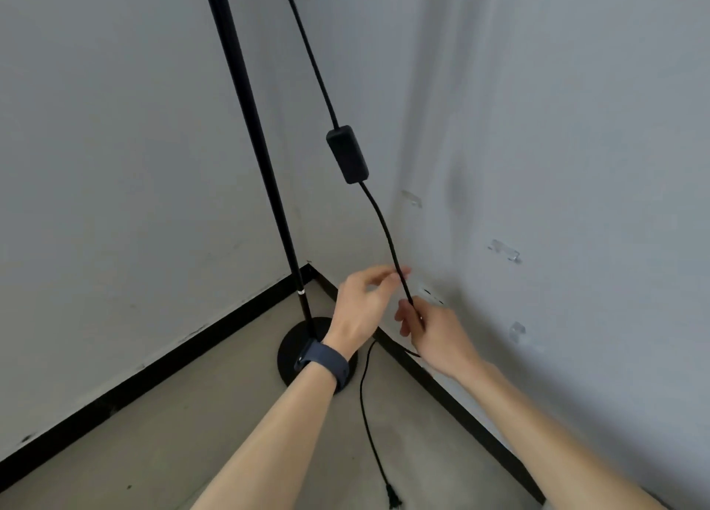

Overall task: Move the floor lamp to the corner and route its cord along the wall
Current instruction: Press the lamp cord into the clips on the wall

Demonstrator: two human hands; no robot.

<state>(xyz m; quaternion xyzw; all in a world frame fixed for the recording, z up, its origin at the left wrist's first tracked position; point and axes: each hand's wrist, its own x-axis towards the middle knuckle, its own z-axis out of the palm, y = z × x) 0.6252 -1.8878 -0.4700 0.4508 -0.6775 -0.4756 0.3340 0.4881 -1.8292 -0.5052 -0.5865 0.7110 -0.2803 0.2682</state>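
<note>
A black floor lamp pole [249, 133] stands in the room's corner on a round black base [296, 344]. Its black cord [386, 233] hangs from above, passes an inline switch box [347, 154] and runs down to my hands. My left hand [361, 310], with a dark wristband, pinches the cord between thumb and fingertips. Just below it, my right hand [430, 336] is closed around the same cord near the right wall. The loose end trails over the floor to the plug [393, 500] at the bottom edge.
Several clear cord clips are stuck on the right wall, one [505, 250] higher and another [516, 331] lower. A black baseboard [153, 363] runs along both walls. The floor [192, 432] is beige.
</note>
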